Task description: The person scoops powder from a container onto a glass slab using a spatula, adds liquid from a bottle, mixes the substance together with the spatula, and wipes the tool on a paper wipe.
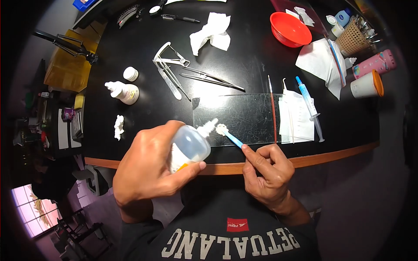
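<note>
My left hand grips a clear squeeze bottle, tilted so its white nozzle points right toward a small white lump on a glass slab. My right hand pinches a blue-handled spatula whose tip rests in that white lump. Both hands hover at the near edge of the black table.
On the table lie a white bottle with its cap, metal calipers and tweezers, a red-handled tool, a syringe, paper pad, crumpled tissue, red bowl, basket, and a cup.
</note>
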A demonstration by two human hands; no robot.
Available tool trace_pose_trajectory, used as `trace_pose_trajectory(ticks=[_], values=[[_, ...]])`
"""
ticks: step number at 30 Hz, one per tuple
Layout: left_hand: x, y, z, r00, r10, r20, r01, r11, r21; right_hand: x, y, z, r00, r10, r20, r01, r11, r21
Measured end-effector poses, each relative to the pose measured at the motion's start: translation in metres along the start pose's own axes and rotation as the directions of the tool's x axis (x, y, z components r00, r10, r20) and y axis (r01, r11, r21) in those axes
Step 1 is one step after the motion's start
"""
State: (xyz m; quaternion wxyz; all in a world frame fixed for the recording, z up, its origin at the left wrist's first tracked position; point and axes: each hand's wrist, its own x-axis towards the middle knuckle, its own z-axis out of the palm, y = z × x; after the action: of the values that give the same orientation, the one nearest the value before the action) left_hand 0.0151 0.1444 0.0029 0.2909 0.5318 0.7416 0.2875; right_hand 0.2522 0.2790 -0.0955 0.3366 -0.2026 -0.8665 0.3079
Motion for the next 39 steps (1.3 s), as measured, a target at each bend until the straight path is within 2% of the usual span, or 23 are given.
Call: trace_pose_trajectory(ticks=[4, 5, 6, 8, 11, 15, 16, 20, 22, 24, 26, 27, 30, 33, 39], values=[[-0.011, -0.007, 0.008, 0.959, -0.008, -0.282, -0.03, 0.991, -0.131, 0.0, -0.001, 0.001, 1.0, -0.014, 0.006, 0.015, 1.0, -0.026], [-0.011, -0.004, 0.011, 0.939, -0.081, -0.335, -0.002, 0.971, -0.239, 0.001, -0.001, 0.001, 1.0, -0.023, -0.015, 0.022, 0.999, -0.028], [-0.012, -0.005, 0.012, 0.915, -0.066, -0.399, -0.03, 0.973, -0.229, 0.002, -0.001, 0.001, 0.999, -0.033, -0.036, 0.031, 0.999, -0.029], [-0.009, -0.014, 0.019, 0.827, 0.05, -0.56, -0.193, 0.961, -0.2, 0.0, -0.004, -0.004, 1.0, 0.001, -0.016, -0.002, 0.998, -0.07], [-0.004, -0.02, 0.023, 0.752, 0.01, -0.66, -0.264, 0.921, -0.287, -0.002, -0.004, -0.002, 1.0, 0.0, -0.013, -0.001, 0.996, -0.089], [0.025, -0.025, 0.014, 0.692, 0.044, -0.721, -0.366, 0.882, -0.297, -0.002, -0.005, 0.005, 1.0, -0.023, -0.022, 0.021, 0.997, -0.078], [0.034, -0.019, 0.009, 0.708, 0.018, -0.706, -0.369, 0.862, -0.348, 0.0, -0.006, 0.004, 1.0, -0.018, -0.016, 0.016, 0.997, -0.078], [0.079, -0.001, -0.006, 0.783, 0.11, -0.613, -0.336, 0.903, -0.267, 0.001, -0.007, 0.0, 1.0, 0.012, 0.024, -0.01, 0.998, -0.063], [0.108, -0.003, -0.003, 0.747, 0.208, -0.632, -0.363, 0.923, -0.125, 0.003, -0.007, 0.0, 0.999, 0.02, 0.033, -0.018, 0.999, -0.043], [0.136, -0.004, 0.004, 0.71, 0.26, -0.654, -0.405, 0.911, -0.077, 0.007, -0.007, 0.0, 0.999, 0.019, 0.027, -0.019, 1.0, -0.016], [0.158, -0.005, 0.009, 0.718, 0.205, -0.665, -0.336, 0.939, -0.074, 0.006, -0.009, -0.003, 0.999, 0.037, 0.041, -0.035, 0.999, -0.041], [0.169, -0.009, 0.013, 0.689, 0.22, -0.69, -0.34, 0.94, -0.039, 0.007, -0.01, -0.005, 0.998, 0.042, 0.046, -0.04, 0.998, -0.053], [0.186, -0.014, 0.018, 0.747, 0.165, -0.644, -0.243, 0.969, -0.034, 0.001, -0.016, -0.007, 0.995, 0.078, 0.055, -0.074, 0.995, -0.07], [0.194, -0.024, 0.028, 0.739, 0.216, -0.638, -0.265, 0.964, 0.02, -0.003, -0.02, 0.003, 0.996, 0.075, 0.053, -0.071, 0.994, -0.079], [0.195, -0.028, 0.03, 0.79, 0.174, -0.588, -0.241, 0.97, -0.038, 0.007, -0.017, 0.003, 0.999, 0.035, 0.026, -0.033, 0.995, -0.089]])
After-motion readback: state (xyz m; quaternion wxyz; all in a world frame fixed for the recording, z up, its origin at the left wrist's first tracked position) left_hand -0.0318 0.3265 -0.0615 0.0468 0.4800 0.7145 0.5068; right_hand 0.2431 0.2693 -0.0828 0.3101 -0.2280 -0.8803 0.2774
